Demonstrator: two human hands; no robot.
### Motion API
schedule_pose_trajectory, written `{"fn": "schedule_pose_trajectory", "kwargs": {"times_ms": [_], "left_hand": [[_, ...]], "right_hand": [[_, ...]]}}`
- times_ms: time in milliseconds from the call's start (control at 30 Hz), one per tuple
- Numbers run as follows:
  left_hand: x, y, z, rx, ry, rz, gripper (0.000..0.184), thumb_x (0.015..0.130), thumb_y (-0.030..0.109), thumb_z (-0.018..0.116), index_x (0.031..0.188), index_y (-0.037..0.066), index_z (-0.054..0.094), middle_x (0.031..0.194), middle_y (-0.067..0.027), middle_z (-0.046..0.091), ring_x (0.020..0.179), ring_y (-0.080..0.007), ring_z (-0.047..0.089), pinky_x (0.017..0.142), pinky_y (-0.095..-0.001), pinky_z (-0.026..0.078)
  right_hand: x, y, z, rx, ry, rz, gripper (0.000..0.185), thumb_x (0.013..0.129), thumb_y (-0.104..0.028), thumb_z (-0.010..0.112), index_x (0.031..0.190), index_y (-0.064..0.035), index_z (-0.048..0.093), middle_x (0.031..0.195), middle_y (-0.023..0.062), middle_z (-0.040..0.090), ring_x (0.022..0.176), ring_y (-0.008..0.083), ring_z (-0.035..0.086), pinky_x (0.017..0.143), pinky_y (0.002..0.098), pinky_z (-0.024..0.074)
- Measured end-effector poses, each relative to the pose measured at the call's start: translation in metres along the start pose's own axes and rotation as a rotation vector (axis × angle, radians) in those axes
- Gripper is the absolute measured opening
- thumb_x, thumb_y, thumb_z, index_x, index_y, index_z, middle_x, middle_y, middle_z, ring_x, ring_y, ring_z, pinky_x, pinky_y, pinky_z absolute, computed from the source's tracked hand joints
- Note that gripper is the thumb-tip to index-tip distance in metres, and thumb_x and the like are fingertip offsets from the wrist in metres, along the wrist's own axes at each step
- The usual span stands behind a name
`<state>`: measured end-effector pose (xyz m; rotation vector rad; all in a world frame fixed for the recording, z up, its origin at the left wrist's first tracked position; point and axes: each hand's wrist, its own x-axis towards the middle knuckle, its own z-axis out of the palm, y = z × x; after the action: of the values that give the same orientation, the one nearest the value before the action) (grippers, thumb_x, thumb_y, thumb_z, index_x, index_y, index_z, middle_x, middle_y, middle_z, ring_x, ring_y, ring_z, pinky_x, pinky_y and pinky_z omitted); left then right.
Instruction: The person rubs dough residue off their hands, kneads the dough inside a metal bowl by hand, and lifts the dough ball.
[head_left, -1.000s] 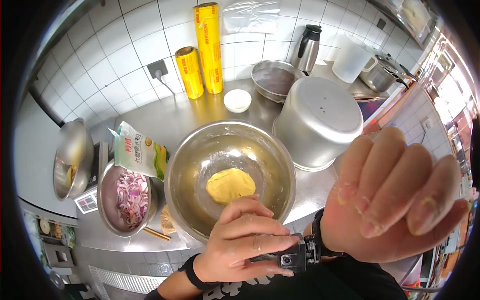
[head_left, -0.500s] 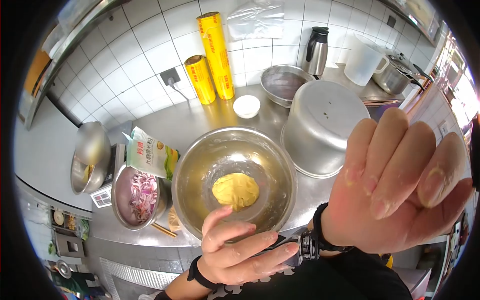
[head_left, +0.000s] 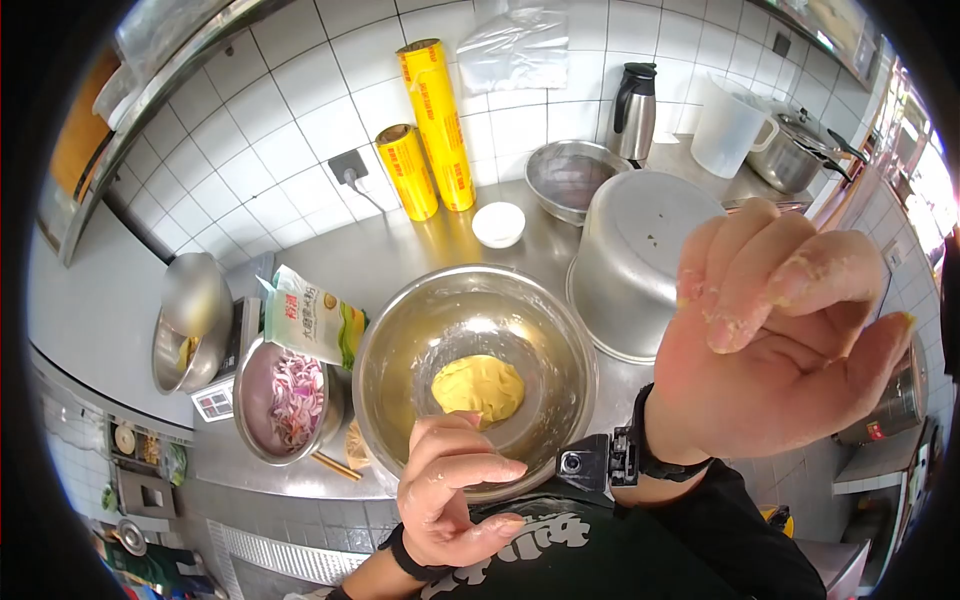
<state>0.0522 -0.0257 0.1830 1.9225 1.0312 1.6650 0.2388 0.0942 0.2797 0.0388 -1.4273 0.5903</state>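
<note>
A smooth lump of yellow dough (head_left: pixel 478 390) lies in the bottom of a large steel mixing bowl (head_left: pixel 555 375), whose inner wall is smeared with residue. My left hand (head_left: pixel 445 490) hovers over the bowl's near rim, fingers bent, thumb apart, holding nothing. To the right, raised close to the camera, my right hand (head_left: pixel 775 335) has its palm showing, with curled fingers and the thumb spread away. Bits of dough cling to its fingertips; nothing is in it. A small black camera-like device (head_left: pixel 590 465) is strapped to my right wrist.
Left of the mixing bowl are a flour bag (head_left: pixel 310 315), a bowl of sliced red onion (head_left: pixel 298 395) and a scale (head_left: pixel 215 400). An upturned pot (head_left: pixel 635 250) stands to the right. Behind are yellow film rolls (head_left: pixel 437 125), a white bowl (head_left: pixel 498 224), a thermos (head_left: pixel 633 112) and a jug (head_left: pixel 728 135).
My left hand has drawn left, away from the device on my right wrist, and its fingers have bent. My right hand has turned, with its thumb spreading outward. The dough stays put.
</note>
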Motion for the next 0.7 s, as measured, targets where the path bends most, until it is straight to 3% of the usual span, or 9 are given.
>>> {"fn": "schedule_pose_trajectory", "kwargs": {"times_ms": [167,267,400,500,567,633,700], "left_hand": [[0.004,0.007,-0.004,0.183,-0.053,0.045,0.051,0.061,0.03,0.083,0.105,0.007,0.069,0.09,-0.0051,0.055,0.086,-0.0248,0.051,0.085,-0.0422,0.042],[0.0,0.003,-0.007,0.257,-0.15,0.132,0.06,0.067,0.043,0.079,0.109,0.004,0.063,0.095,-0.0097,0.051,0.091,-0.0264,0.049,0.091,-0.0475,0.039],[0.01,0.018,0.0,0.252,-0.143,0.036,0.067,0.055,0.036,0.086,0.112,0.007,0.066,0.098,-0.0066,0.057,0.093,-0.0238,0.051,0.088,-0.0453,0.041],[0.012,0.027,-0.002,0.258,-0.182,0.008,0.058,0.059,0.036,0.082,0.11,0.013,0.067,0.1,-0.0069,0.056,0.093,-0.0241,0.052,0.095,-0.0479,0.037],[0.014,0.017,-0.001,0.272,-0.173,0.201,0.056,0.069,0.04,0.073,0.113,0.007,0.063,0.111,-0.013,0.055,0.102,-0.0312,0.051,0.093,-0.047,0.038],[0.012,0.006,-0.004,0.252,-0.181,0.29,0.054,0.071,0.039,0.071,0.111,0.004,0.062,0.115,-0.0161,0.055,0.105,-0.0347,0.051,0.091,-0.0465,0.039],[0.008,0.008,-0.012,0.316,-0.213,0.253,0.051,0.067,0.036,0.075,0.106,0.005,0.064,0.111,-0.0149,0.055,0.102,-0.0332,0.051,0.09,-0.0463,0.039]], "right_hand": [[-0.005,0.002,0.016,-0.018,0.064,0.002,0.054,0.1,-0.042,0.016,0.08,-0.0053,0.051,0.05,0.0034,0.044,0.044,0.0132,0.033,0.044,0.0277,0.0326],[-0.006,0.0,0.029,0.018,0.119,-0.006,0.057,0.1,-0.042,0.015,0.076,-0.0049,0.051,0.05,0.004,0.045,0.042,0.0153,0.036,0.044,0.0291,0.0353],[-0.004,-0.005,0.041,-0.069,0.184,0.0,0.055,0.099,-0.04,0.018,0.072,-0.0046,0.051,0.051,0.0049,0.046,0.042,0.0179,0.039,0.044,0.0309,0.037],[-0.004,-0.005,0.049,-0.139,0.204,-0.046,0.05,0.098,-0.036,0.024,0.071,-0.0048,0.051,0.051,0.0054,0.046,0.042,0.0187,0.04,0.043,0.0313,0.0363],[-0.002,-0.003,0.054,-0.189,0.212,-0.09,0.046,0.098,-0.034,0.028,0.07,-0.005,0.051,0.051,0.0058,0.047,0.042,0.0192,0.041,0.043,0.0315,0.0357],[-0.003,0.003,0.061,-0.242,0.224,-0.133,0.043,0.097,-0.032,0.032,0.07,-0.0051,0.051,0.051,0.0061,0.047,0.042,0.0197,0.042,0.042,0.0317,0.0352],[-0.003,0.005,0.067,-0.311,0.228,-0.166,0.04,0.097,-0.03,0.035,0.069,-0.0053,0.051,0.051,0.0065,0.047,0.042,0.0203,0.042,0.042,0.032,0.0347]]}}
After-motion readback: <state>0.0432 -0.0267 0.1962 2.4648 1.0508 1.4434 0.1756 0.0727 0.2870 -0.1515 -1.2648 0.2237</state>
